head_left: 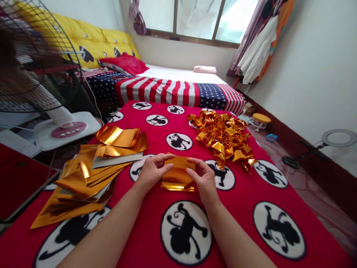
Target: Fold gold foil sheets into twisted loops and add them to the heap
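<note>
Here, gold foil between both hands.

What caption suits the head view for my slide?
Both hands hold a gold sheet between piled sheets and folded gold pieces.

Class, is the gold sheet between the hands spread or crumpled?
Spread: the gold sheet shows a broad face between the left hand and right hand. Whether its near edge is folded, I cannot tell.

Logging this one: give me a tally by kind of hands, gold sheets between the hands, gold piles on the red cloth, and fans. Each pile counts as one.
Hands: 2 (left hand, right hand)
Gold sheet: 1
Gold piles: 2 (flat sheets, folded pieces)
Fan: 1
Total: 6
</note>
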The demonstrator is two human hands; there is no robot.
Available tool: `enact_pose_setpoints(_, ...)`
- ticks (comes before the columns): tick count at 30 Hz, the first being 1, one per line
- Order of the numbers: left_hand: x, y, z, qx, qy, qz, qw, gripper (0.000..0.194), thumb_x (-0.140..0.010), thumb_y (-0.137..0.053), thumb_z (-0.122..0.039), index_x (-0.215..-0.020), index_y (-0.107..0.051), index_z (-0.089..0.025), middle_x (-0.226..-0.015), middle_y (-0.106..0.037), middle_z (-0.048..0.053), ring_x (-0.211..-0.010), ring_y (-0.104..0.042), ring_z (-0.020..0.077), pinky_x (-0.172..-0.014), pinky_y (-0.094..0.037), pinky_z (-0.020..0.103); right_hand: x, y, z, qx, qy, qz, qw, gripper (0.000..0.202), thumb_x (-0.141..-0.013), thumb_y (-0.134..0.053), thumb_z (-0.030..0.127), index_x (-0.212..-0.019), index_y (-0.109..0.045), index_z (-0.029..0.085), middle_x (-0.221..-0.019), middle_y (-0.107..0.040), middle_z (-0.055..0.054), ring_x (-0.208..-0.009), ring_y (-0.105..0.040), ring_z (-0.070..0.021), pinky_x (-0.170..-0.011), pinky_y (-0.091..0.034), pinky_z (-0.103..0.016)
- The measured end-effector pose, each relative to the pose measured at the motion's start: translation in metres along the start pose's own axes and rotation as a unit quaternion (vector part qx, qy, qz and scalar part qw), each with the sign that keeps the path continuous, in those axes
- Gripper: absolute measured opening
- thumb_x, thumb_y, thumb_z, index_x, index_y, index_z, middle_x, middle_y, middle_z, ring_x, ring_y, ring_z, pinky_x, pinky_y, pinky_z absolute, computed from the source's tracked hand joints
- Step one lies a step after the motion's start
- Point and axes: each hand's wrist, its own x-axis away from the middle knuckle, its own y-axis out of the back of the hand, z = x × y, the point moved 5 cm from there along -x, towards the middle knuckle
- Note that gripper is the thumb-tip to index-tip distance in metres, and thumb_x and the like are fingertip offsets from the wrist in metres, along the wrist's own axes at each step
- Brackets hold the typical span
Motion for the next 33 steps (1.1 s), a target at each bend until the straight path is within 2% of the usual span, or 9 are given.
enact_pose_setpoints(3,-0.0002,-0.0007,0.0007,0.031,0.007,0.012,0.999,0.047,-0.065,-0.079,-0.029,-0.109,-0.071,-0.014,-0.105,-0.07,0.01,-0.096,-0.068,0.0235,-0.083,-0.056,0.032,-0.0008,0.0,-0.0008,-0.007,-0.011,0.005,1.0,0.037,-0.067,-0.075,0.023,-0.103,-0.066,0.022,-0.1,-0.071,-0.003,-0.087,-0.067,-0.019,-0.077,-0.056,-0.03)
enact_pose_setpoints(7,-0.0003,-0.0012,0.0011,0.035,0.008,0.018,0.999,0.05,-0.063,-0.08,-0.027,-0.111,-0.07,-0.015,-0.108,-0.07,0.01,-0.099,-0.067,0.0248,-0.084,-0.056,0.034,-0.0022,0.0024,-0.0033,0.005,-0.004,-0.007,1.0,0.035,-0.069,-0.074,0.025,-0.103,-0.068,0.02,-0.101,-0.071,-0.006,-0.089,-0.067,-0.0209,-0.081,-0.056,-0.035)
enact_pose_setpoints(12,0.0008,-0.0037,0.0026,0.066,0.034,0.021,0.997,0.046,-0.062,-0.081,-0.026,-0.106,-0.07,-0.013,-0.103,-0.072,0.01,-0.093,-0.069,0.0243,-0.081,-0.057,0.034,-0.0025,0.0034,-0.0064,0.006,-0.009,-0.01,1.0,0.034,-0.07,-0.075,0.028,-0.103,-0.07,0.019,-0.1,-0.073,-0.007,-0.091,-0.068,-0.0227,-0.085,-0.055,-0.039)
enact_pose_setpoints(18,0.0011,-0.003,0.0012,0.052,0.051,-0.004,0.997,0.04,-0.058,-0.084,-0.031,-0.092,-0.074,-0.014,-0.086,-0.075,0.009,-0.078,-0.071,0.0233,-0.071,-0.059,0.032,-0.003,0.0037,-0.0046,0.049,0.013,0.005,0.999,0.036,-0.071,-0.074,0.024,-0.107,-0.07,0.022,-0.106,-0.071,-0.005,-0.096,-0.066,-0.0217,-0.086,-0.054,-0.035)
enact_pose_setpoints(22,0.0013,-0.0029,0.0021,0.047,0.066,-0.005,0.997,0.042,-0.057,-0.085,-0.036,-0.091,-0.075,-0.014,-0.085,-0.076,0.009,-0.076,-0.071,0.0233,-0.069,-0.059,0.032,-0.0031,0.0061,-0.0062,0.085,0.012,-0.003,0.996,0.033,-0.073,-0.072,0.029,-0.106,-0.072,0.022,-0.097,-0.071,-0.005,-0.084,-0.067,-0.0201,-0.069,-0.056,-0.03)
enact_pose_setpoints(26,0.0015,-0.0016,0.0042,0.039,0.065,-0.009,0.997,0.042,-0.058,-0.084,-0.037,-0.093,-0.076,-0.015,-0.087,-0.076,0.008,-0.078,-0.071,0.0234,-0.072,-0.059,0.031,-0.003,0.0065,-0.0081,0.084,0.004,-0.007,0.996,0.032,-0.076,-0.07,0.035,-0.105,-0.072,0.021,-0.09,-0.071,-0.004,-0.07,-0.064,-0.0162,-0.056,-0.052,-0.025)
enact_pose_setpoints(30,0.0012,-0.0004,0.0048,0.002,0.034,-0.004,0.999,0.036,-0.065,-0.08,-0.038,-0.093,-0.077,-0.016,-0.088,-0.076,0.008,-0.079,-0.07,0.0221,-0.072,-0.057,0.029,-0.0036,0.0064,-0.0062,0.079,0.009,-0.013,0.997,0.029,-0.078,-0.069,0.038,-0.101,-0.073,0.021,-0.091,-0.072,-0.005,-0.076,-0.065,-0.0176,-0.063,-0.053,-0.026)
enact_pose_setpoints(33,0.0011,0.002,0.0034,-0.036,0.01,-0.021,0.999,0.03,-0.068,-0.078,-0.037,-0.09,-0.077,-0.016,-0.085,-0.075,0.007,-0.076,-0.069,0.0198,-0.069,-0.055,0.026,-0.004,0.0071,-0.0041,0.065,0.016,-0.022,0.997,0.025,-0.078,-0.069,0.037,-0.096,-0.074,0.021,-0.09,-0.072,-0.004,-0.082,-0.066,-0.0188,-0.072,-0.054,-0.029)
